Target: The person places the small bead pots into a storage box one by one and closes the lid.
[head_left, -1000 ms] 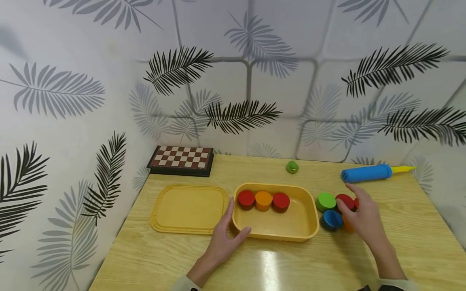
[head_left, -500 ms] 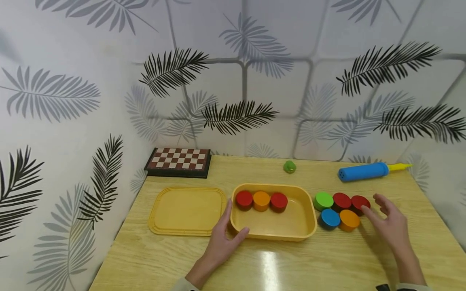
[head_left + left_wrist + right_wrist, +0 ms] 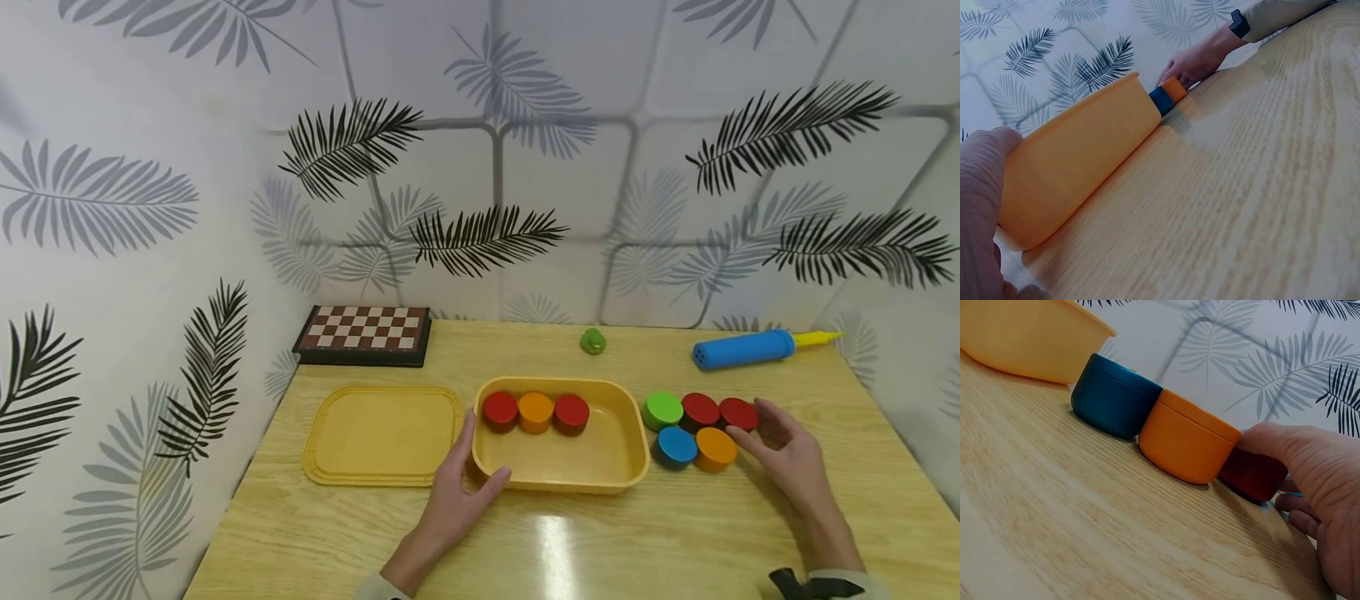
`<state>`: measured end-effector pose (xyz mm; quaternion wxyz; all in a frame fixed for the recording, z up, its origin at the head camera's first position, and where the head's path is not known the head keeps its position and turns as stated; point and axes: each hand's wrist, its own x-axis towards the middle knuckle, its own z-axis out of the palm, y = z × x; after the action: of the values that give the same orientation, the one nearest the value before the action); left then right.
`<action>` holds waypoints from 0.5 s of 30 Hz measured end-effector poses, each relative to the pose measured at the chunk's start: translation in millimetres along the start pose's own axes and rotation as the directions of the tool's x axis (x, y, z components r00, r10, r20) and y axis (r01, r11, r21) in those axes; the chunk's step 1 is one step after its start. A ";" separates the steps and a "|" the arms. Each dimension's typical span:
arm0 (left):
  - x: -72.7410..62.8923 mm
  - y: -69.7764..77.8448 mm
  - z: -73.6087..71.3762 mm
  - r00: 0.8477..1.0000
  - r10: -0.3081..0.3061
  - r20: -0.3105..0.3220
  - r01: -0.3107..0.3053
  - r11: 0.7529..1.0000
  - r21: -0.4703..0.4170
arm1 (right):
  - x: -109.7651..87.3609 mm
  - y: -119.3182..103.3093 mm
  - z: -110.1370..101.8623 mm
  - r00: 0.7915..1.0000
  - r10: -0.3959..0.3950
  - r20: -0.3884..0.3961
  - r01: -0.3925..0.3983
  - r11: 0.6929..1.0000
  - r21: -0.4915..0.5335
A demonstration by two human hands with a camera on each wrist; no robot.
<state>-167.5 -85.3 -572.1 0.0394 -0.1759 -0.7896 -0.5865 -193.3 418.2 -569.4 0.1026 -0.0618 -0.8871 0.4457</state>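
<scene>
In the head view a yellow bin (image 3: 562, 475) holds two red tubs and an orange tub (image 3: 536, 412) in a row along its back wall. My left hand (image 3: 457, 500) rests at the bin's front left corner, straight fingers along the left end and thumb by the front wall. Right of the bin sit several small round lidded tubs: green (image 3: 663, 410), blue (image 3: 677, 447), orange (image 3: 716, 449) and two red. My right hand (image 3: 791, 454) holds the rightmost red tub (image 3: 738, 413) between thumb and fingers. The right wrist view shows that thumb against it, behind the orange tub.
A flat yellow lid (image 3: 384, 433) lies left of the bin. Behind it is a chessboard box (image 3: 363, 333). A small green toy (image 3: 593, 341) and a blue pump (image 3: 742, 349) with a yellow nozzle lie near the patterned wall.
My right hand moved right off the group of tubs, uncovering them, then came in to the rightmost red tub. My left hand has stayed at the bin's corner.
</scene>
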 end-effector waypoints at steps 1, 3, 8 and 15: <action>0.2 -0.3 0.0 1.000 0.001 0.001 -0.001 1.000 -0.001 | 0.9 0.6 0.7 1.000 -0.009 -0.006 0.009 1.000 -0.006; 0.2 -0.6 0.0 1.000 0.003 0.001 -0.003 1.000 -0.002 | 1.7 0.8 2.2 0.999 -0.028 -0.016 0.028 0.999 -0.022; 0.0 -1.2 -0.2 1.000 0.002 -0.005 -0.002 1.000 -0.004 | 0.7 -1.7 6.4 0.996 -0.061 -0.066 0.059 0.998 -0.036; 0.2 -0.8 0.0 1.000 -0.013 -0.013 0.013 1.000 0.014 | -0.8 -5.3 10.8 0.990 -0.036 -0.136 0.040 0.999 0.028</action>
<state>-167.9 -85.5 -572.8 0.0417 -0.1668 -0.7946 -0.5823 -195.2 406.5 -571.5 0.1720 -0.0733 -0.8721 0.4521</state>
